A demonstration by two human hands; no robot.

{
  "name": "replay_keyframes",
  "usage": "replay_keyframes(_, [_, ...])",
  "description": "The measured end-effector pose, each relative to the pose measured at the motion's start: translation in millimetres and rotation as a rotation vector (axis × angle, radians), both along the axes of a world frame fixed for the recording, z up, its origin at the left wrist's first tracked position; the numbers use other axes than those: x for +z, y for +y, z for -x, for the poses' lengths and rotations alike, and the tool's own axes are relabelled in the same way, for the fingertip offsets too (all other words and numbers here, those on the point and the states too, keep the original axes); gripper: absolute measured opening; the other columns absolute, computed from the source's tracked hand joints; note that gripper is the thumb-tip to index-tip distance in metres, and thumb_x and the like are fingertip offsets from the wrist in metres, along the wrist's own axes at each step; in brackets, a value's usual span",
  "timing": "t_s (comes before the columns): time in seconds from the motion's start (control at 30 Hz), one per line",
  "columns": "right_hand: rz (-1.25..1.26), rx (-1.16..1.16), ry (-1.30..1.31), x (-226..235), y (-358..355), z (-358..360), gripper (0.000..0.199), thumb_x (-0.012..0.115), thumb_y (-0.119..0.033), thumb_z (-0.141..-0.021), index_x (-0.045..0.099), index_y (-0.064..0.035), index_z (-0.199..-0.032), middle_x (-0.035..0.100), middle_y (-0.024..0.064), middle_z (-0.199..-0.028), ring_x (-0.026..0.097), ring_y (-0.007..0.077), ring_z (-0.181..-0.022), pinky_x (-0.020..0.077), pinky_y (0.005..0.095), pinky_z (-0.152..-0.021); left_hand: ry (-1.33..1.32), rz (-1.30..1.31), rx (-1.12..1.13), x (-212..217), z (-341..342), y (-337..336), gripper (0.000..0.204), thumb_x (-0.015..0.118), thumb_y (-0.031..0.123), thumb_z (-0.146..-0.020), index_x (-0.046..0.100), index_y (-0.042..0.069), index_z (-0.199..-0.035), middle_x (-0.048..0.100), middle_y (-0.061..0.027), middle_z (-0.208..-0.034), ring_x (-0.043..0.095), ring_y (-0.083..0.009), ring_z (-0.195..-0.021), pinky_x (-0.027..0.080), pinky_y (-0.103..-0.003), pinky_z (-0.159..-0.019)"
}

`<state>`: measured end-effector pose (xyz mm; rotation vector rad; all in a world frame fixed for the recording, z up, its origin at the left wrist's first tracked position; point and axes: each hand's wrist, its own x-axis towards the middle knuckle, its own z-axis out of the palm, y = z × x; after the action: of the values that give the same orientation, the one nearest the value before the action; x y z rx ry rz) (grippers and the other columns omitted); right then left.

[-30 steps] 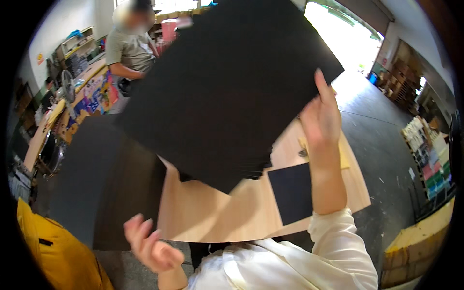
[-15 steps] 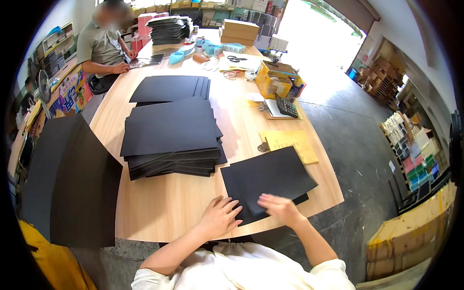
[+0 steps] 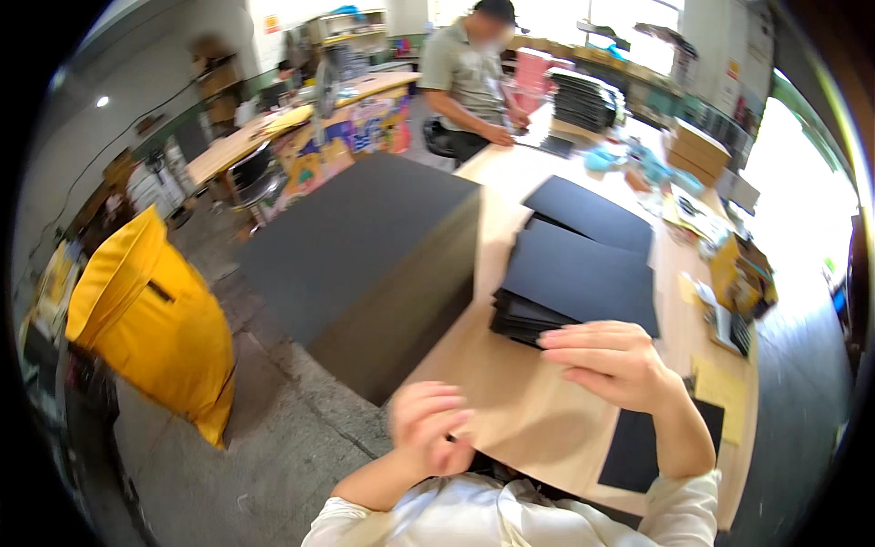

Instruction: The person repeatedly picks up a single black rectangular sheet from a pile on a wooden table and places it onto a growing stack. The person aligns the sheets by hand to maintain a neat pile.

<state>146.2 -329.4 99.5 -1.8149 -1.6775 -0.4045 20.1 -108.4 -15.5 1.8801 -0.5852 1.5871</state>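
My left hand [image 3: 430, 427] is lifted off the table at its near edge, fingers loosely curled and a little blurred, with nothing seen in it. Above the near side of a stack of black sheets [image 3: 583, 278], my right hand [image 3: 612, 363] hovers with fingers stretched out and holds nothing visible. A black folded sheet [image 3: 633, 447] lies on the pale wooden table [image 3: 538, 428] beneath my right forearm, which partly covers it. Behind the front stack rests another pile of black sheets [image 3: 597, 214].
Left of the table stands a large dark block [image 3: 365, 242] with a flat top. A yellow sack [image 3: 159, 319] is on the floor farther left. At the far end a person [image 3: 469, 87] handles a dark sheet. Yellow paper [image 3: 720, 392] and a yellow box [image 3: 743, 273] lie along the right.
The view has swung left. Both hands have left the black folded sheet and risen; they moved leftward, the right one toward the stack. The sheet stays on the table.
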Motion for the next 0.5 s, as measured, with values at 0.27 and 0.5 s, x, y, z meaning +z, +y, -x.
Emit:
replay_keyframes(0.27, [0.029,0.539,-0.056,32,224,0,0.029,0.07,-0.026,-0.087,0.071,-0.0065,-0.109,0.067,0.0118,-0.12,0.059,0.0289,-0.119,0.0481,0.0388,-0.101,-0.085,0.37,0.465,17,40,93,0.029,0.045,0.026,-0.097,0.052,0.002,-0.112,0.048,-0.0173,-0.126,0.046,-0.0307,-0.122,0.032,-0.045,-0.106])
replay_keyframes(0.5, [0.103,0.595,0.048,25,248,-11,0.032,0.077,-0.019,-0.08,0.072,-0.0048,-0.108,0.069,0.0137,-0.115,0.063,0.0311,-0.114,0.0509,0.0419,-0.098,-0.069,0.362,0.41,15,31,118,0.033,0.045,0.027,-0.098,0.054,-0.002,-0.112,0.047,-0.0205,-0.125,0.048,-0.0374,-0.121,0.038,-0.05,-0.103])
